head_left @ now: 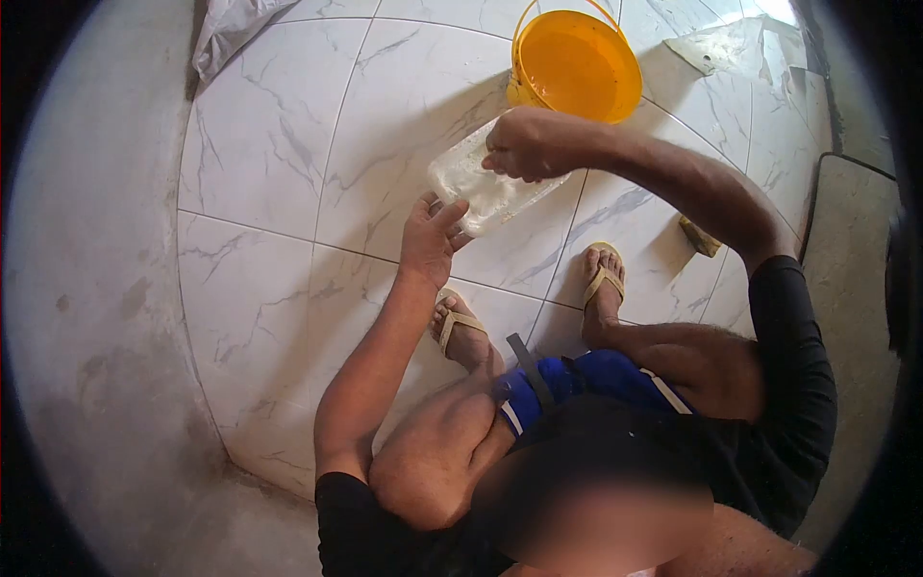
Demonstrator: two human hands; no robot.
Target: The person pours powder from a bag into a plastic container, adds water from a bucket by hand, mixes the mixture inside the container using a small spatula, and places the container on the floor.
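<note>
A clear, shallow plastic container (481,204) with white, paste-like material in it is tilted over the tiled floor in front of me. My left hand (431,238) grips its near left corner, thumb on the rim and fingers underneath. Over the far right part of the container is my right hand (527,146), its fingers curled closed and pointing down into it. Whatever those fingers hold, if anything, is hidden.
Just beyond my right hand stands a yellow bucket (516,93) with liquid in it. A plastic bag (735,48) lies at the far right, a whitish sack (236,34) at the far left. A brownish block (699,237) rests right of my sandalled feet. Walls flank the floor.
</note>
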